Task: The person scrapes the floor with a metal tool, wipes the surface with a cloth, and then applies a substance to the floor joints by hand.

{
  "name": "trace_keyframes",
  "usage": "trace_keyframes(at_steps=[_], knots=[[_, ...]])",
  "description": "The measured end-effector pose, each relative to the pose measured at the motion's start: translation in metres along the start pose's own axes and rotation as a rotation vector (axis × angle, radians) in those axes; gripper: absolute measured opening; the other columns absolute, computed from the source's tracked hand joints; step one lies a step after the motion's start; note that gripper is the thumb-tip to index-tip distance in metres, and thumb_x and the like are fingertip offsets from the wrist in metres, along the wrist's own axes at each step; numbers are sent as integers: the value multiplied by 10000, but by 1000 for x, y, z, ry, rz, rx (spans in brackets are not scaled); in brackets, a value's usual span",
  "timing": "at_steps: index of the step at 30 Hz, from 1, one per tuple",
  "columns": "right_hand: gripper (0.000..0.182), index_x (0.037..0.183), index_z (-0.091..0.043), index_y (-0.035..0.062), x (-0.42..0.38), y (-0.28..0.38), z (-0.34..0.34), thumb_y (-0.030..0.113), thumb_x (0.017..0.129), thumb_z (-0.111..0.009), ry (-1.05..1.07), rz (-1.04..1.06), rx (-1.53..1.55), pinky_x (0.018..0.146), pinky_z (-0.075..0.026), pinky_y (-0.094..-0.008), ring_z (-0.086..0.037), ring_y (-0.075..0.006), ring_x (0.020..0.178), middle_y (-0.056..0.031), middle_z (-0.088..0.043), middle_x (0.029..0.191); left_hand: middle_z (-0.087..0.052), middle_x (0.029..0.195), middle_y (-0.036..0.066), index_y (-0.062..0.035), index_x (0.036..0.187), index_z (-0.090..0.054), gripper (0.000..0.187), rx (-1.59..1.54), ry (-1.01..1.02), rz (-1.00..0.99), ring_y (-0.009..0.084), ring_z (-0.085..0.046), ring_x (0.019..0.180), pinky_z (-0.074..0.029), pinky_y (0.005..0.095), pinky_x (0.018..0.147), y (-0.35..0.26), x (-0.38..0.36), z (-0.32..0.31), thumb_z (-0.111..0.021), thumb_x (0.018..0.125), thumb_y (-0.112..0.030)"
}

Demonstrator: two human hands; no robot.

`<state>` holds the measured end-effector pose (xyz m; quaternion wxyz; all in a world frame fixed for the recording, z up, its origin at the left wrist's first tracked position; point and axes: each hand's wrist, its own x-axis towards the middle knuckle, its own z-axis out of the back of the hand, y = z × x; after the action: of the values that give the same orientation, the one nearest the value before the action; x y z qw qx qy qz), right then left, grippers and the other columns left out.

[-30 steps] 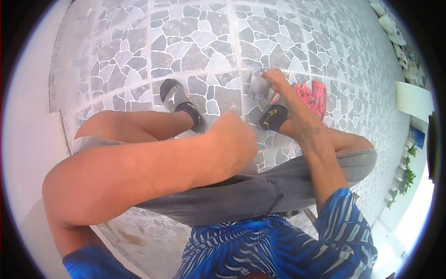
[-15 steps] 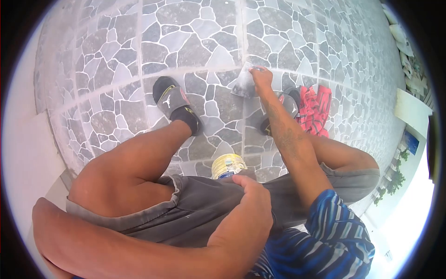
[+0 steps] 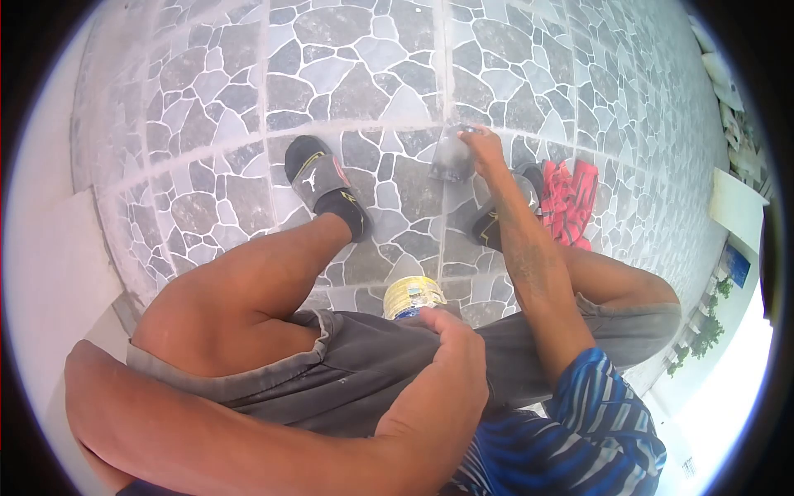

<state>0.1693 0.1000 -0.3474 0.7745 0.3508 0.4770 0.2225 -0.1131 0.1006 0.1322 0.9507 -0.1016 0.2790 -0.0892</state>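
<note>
My right hand [image 3: 483, 147] is closed on the top edge of a flat, greyish scraper blade [image 3: 452, 159]. The blade stands against the stone-pattern tiles beside a tile joint, between my feet. Over my lap rests my left hand [image 3: 447, 351], its thumb pointing towards the tub; its other fingers are hidden from view. Just beyond that thumb is a yellow and blue tub [image 3: 412, 296], its lower part hidden by my shorts.
Grey tiles [image 3: 356, 62] with white joints stretch ahead. A pink patterned cloth [image 3: 571, 198] lies by my right foot. My left foot wears a sock and slide sandal [image 3: 324, 183]. A pale wall [image 3: 50, 248] runs along the left; plants [image 3: 705, 331] grow at the right.
My right hand has moved slightly down and right with the scraper, and the blade's angle has changed. The whole view has shifted a little. My left hand stays over my lap.
</note>
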Motion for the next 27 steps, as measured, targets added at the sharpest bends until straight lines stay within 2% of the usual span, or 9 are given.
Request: trace_keyframes(at_steps=[3, 5, 6, 12, 15, 18, 22, 24, 27], knots=[[290, 1134, -604, -7, -10, -38, 4, -1, 858, -692, 68, -198, 310, 807, -558, -380, -649, -202, 876, -89, -641, 1021, -640, 1155, 228, 42, 1230, -662, 463, -16, 1, -13, 365, -593, 1089, -428, 499, 990, -3, 2, -2, -499, 945, -283], [265, 1119, -586, 1, -41, -40, -14, -8, 868, -673, 86, -198, 393, 885, -563, -428, -658, -235, 952, -104, -631, 1064, -640, 1152, 231, 49, 1226, -662, 464, -10, 0, -23, 368, -594, 1085, -430, 497, 987, -7, 2, -2, -501, 941, -280], [212, 1079, -594, 7, -59, -19, -24, 2, 877, -657, 62, -264, 508, 906, -543, -430, -647, -225, 960, -95, -634, 1017, -640, 1150, 232, 52, 1224, -662, 464, -5, 2, -20, 370, -594, 1083, -431, 495, 985, -7, 1, -2, -501, 939, -278], [214, 1051, -624, 10, -50, -36, -14, 76, 859, -691, -94, -145, 468, 722, -534, -366, -635, -198, 844, -63, -631, 972, -638, 1139, 241, 72, 1211, -661, 468, 2, -4, -26, 381, -597, 1069, -437, 487, 975, -12, -2, -2, -507, 929, -267], [238, 1034, -644, 13, -81, 23, -23, 106, 833, -731, -96, -73, 201, 665, -512, -346, -629, -198, 819, -76, -641, 976, -636, 1142, 245, 70, 1220, -660, 469, -2, 17, -48, 387, -596, 1075, -439, 488, 975, -21, 3, -8, -507, 931, -266], [297, 1049, -666, -4, -55, 10, -39, 139, 809, -768, -116, -100, 111, 728, -505, -346, -626, -207, 848, -105, -658, 998, -635, 1148, 247, 68, 1228, -659, 468, -54, 28, -88, 389, -596, 1085, -441, 491, 977, -21, 5, -7, -505, 938, -266], [426, 1112, -655, -76, -53, -14, -40, 164, 790, -796, -287, -102, 262, 811, -492, -363, -630, -225, 920, -142, -671, 1040, -635, 1154, 248, 65, 1233, -657, 462, -36, 12, -70, 389, -596, 1089, -444, 494, 977, -19, 4, -7, -500, 947, -263], [493, 1150, -637, -110, -51, -37, -28, 176, 785, -802, -270, -102, 328, 840, -484, -374, -630, -235, 948, -155, -673, 1064, -647, 1168, 211, 9, 1237, -672, 436, -39, -11, -6, 359, -596, 1099, -432, 514, 989, -17, -7, 5, -502, 961, -284], [588, 1322, -590, -41, -59, -17, -25, 262, 843, -746, -215, -107, 89, 1000, -450, -408, -593, -321, 1178, -206, -636, 1283, -656, 1176, 192, -24, 1237, -684, 415, -16, -13, 40, 347, -598, 1104, -426, 528, 996, -20, -10, 6, -509, 966, -285]])
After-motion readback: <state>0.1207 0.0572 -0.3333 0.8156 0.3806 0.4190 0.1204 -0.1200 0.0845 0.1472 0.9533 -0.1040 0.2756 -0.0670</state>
